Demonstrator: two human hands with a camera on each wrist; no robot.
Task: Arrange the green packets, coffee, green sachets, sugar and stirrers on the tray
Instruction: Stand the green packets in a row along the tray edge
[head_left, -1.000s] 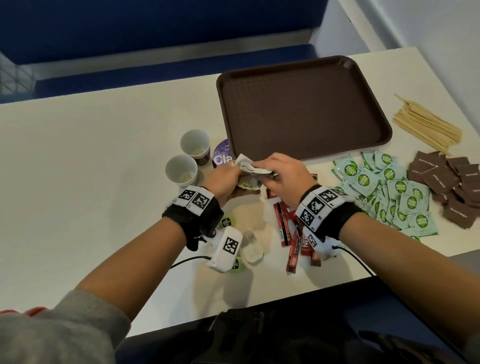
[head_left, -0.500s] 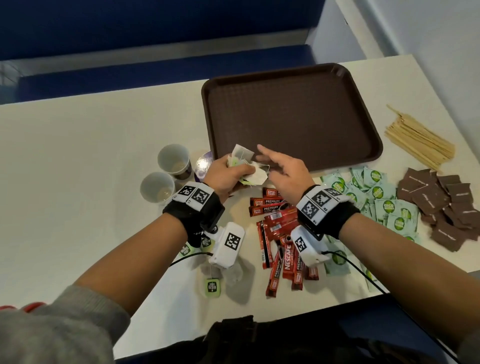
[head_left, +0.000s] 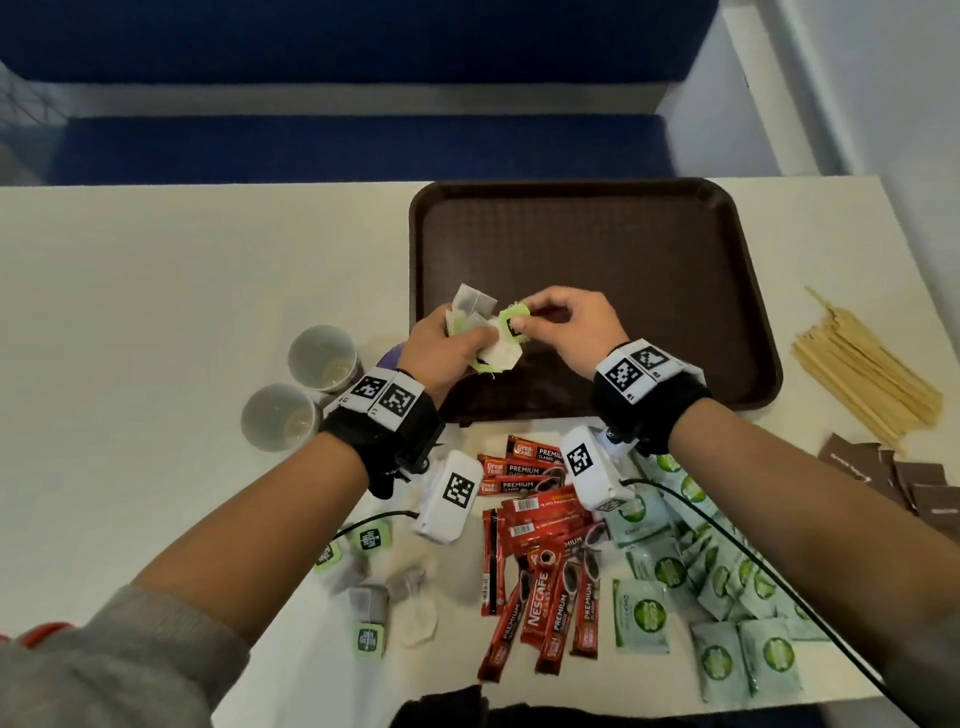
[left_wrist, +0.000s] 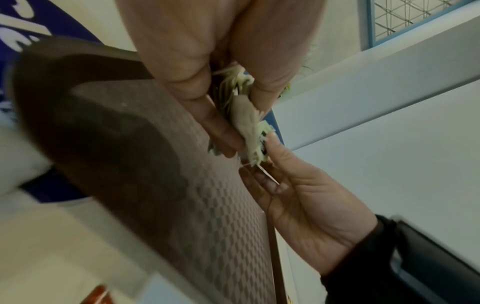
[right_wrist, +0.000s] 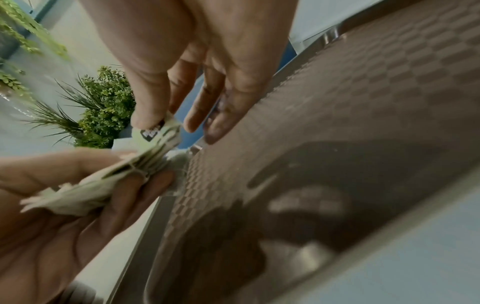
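Left hand: grip curled round a bunch of tea bags with green tags, held just above the near left corner of the tray.
Right hand: thumb and forefinger pinch 1 green tag at the top of that bunch; the other fingers hang loose.
Tray: brown, on the white bench, with nothing lying on it yet.
Left to do, near edge: a few loose tea bags, a heap of red coffee sticks and a spread of green sachets, all on the bench.
Left to do, right side: wooden stirrers in a pile beside the tray, and brown sugar packets nearer the person.
Progress: early, by my reading; the tea bags look like the 1st group heading for the tray, and 4 groups wait untouched.
Also there: 2 paper cups left of the tray.
Hard to see: the sugar packets run off the right border; a purple round thing by the cups is mostly hidden behind the left hand; how many tea bags are in the bunch cannot be counted.
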